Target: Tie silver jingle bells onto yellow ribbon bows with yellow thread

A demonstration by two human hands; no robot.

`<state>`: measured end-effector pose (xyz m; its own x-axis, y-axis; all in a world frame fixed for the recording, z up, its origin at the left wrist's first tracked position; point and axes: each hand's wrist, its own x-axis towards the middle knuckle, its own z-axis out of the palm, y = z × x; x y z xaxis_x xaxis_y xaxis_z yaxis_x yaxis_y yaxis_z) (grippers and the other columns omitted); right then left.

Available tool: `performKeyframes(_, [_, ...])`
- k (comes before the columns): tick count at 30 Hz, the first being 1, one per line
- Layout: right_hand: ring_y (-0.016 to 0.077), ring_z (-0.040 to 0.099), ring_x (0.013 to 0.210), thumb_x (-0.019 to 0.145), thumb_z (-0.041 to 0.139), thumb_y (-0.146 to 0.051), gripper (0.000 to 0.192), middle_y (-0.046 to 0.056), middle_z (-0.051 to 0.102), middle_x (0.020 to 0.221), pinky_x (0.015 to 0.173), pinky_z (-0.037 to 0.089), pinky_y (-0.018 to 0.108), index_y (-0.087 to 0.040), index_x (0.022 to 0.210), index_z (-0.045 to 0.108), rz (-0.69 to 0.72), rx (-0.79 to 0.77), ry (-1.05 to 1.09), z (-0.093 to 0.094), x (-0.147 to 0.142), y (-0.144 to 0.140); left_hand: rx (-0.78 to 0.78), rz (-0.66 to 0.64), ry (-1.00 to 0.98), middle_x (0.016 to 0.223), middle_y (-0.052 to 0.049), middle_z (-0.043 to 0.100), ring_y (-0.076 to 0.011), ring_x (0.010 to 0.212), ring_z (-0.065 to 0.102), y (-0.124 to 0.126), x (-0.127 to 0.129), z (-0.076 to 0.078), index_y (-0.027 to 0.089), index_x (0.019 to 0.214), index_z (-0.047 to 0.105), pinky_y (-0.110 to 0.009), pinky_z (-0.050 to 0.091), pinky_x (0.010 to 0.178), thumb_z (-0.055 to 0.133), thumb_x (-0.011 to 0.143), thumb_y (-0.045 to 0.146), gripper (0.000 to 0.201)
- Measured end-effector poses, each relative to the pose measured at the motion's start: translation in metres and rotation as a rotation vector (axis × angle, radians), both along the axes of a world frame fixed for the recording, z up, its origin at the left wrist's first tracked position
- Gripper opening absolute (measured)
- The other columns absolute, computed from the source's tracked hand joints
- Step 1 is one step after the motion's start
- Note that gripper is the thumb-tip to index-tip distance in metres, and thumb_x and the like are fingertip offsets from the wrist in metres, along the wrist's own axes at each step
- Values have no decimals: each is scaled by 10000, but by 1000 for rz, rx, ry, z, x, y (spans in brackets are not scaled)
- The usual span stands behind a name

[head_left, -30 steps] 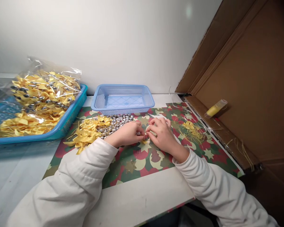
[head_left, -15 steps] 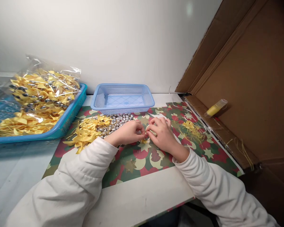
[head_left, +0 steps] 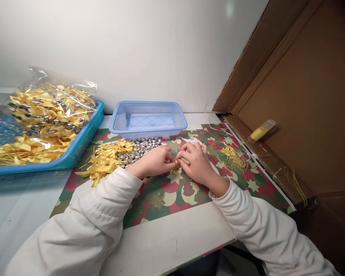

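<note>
My left hand and my right hand meet at the middle of the patterned sheet, fingertips almost touching. Both are closed in a pinch on a small yellow ribbon bow, which shows just below the fingertips; most of it is hidden by the fingers. A thin tie seems to loop up between the hands, too fine to make out well. Left of my left hand lies a pile of yellow ribbon bows with gold stems. Strings of shiny silver beads lie beside that pile, partly behind the hand.
A light blue basket stands at the back. On the left, a blue tray bears a clear bag of yellow bows and silver beads. Yellow threads lie to the right, near a cardboard wall and a yellow-filled tube.
Hardly anything differs. Both hands keep the same pinch at the same spot, with only tiny finger movement; the whole view has shifted very slightly.
</note>
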<state>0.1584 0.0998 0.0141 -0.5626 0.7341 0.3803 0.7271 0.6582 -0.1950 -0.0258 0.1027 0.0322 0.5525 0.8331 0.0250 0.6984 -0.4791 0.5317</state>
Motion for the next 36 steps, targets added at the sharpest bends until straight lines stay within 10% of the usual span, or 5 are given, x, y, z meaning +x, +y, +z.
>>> performKeyframes(36, [204,471,980,883,557,-235,125,40,602,1002,888,233,387,-219,827,668,-26,11,5,-1,0,1,-35,25,-1,642,-5,518,-128,590,483,0,-1,0,169,551,596,-238,340,547,556,761,279,240])
